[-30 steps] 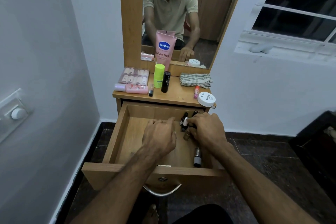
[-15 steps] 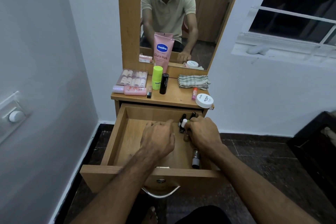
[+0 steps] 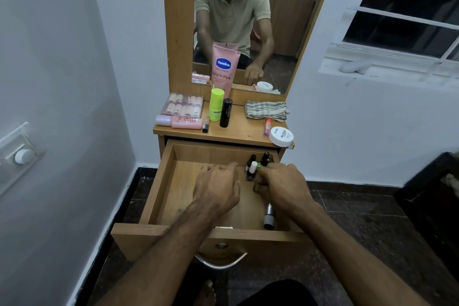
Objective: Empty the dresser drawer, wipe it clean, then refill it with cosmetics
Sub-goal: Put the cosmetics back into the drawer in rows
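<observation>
Both hands are inside the open drawer (image 3: pixel 159 196) in the head view. Left hand (image 3: pixel 216 191) hovers palm down over the middle of the drawer floor, fingers loosely curled, index reaching toward the bottles; it holds nothing visible. Right hand (image 3: pixel 280 186) sits at the right rear, fingers curled round a cluster of small nail polish bottles (image 3: pixel 253 167); at least 1 white cap and 2 dark caps stand clear of the fingers, with a scrap of green beside them. Exact count in the grip cannot be told.

Bottles in the cluster stand roughly upright, caps up, long axes near vertical. 1 silver and black tube (image 3: pixel 269 216) lies flat by the right wall near the drawer front, long axis running front to back.

Judgement: the emptying step is under way or the refill has begun; the frame alone does not settle which. Most cosmetics stand on the dresser top (image 3: pixel 243 131), including the pink lotion tube (image 3: pixel 224 67), and a folded cloth (image 3: pixel 267 110) lies there unused, which favours emptying. If so, the next move calls for lifting the gathered bottles without letting 1 slip, then collecting the lying tube.
</observation>
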Demonstrator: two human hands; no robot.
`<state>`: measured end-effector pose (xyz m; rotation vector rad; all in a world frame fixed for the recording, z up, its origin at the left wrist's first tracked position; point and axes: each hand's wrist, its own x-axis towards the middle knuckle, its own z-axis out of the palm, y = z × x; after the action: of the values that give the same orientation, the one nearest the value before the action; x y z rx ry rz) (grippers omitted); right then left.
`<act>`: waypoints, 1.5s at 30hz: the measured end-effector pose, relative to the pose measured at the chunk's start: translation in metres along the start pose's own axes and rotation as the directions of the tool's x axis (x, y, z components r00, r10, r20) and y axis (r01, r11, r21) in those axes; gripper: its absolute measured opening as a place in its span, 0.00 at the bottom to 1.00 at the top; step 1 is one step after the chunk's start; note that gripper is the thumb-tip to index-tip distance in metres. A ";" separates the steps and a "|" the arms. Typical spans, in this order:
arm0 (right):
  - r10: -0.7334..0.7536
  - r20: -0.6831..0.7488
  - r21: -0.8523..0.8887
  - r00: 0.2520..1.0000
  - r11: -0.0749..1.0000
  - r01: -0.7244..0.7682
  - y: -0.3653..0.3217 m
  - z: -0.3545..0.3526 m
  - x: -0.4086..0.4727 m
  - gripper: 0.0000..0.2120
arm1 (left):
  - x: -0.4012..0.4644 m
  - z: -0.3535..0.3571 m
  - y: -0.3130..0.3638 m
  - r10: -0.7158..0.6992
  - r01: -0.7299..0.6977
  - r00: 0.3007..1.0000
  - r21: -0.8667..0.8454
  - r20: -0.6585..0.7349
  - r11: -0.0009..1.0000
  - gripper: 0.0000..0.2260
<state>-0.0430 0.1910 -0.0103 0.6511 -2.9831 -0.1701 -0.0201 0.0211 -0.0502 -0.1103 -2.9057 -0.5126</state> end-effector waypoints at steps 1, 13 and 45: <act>-0.010 0.081 -0.061 0.997 0.998 0.015 -0.003 -0.001 -0.003 0.07 | 0.000 0.000 0.000 0.001 -0.001 1.000 0.002 -0.003 1.000 0.22; -0.101 0.366 -0.182 0.925 0.967 0.177 -0.005 0.017 -0.010 0.18 | -0.002 0.000 -0.002 0.022 -0.022 1.000 0.043 0.005 0.999 0.21; 0.166 -0.080 0.715 0.983 0.696 -0.060 0.004 0.004 -0.012 0.12 | -0.002 0.009 -0.002 0.247 -0.230 0.966 -0.185 0.075 0.955 0.13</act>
<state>-0.0346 0.2001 -0.0141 0.4791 -2.8616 1.0542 -0.0202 0.0225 -0.0594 -0.5185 -2.8781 -0.7359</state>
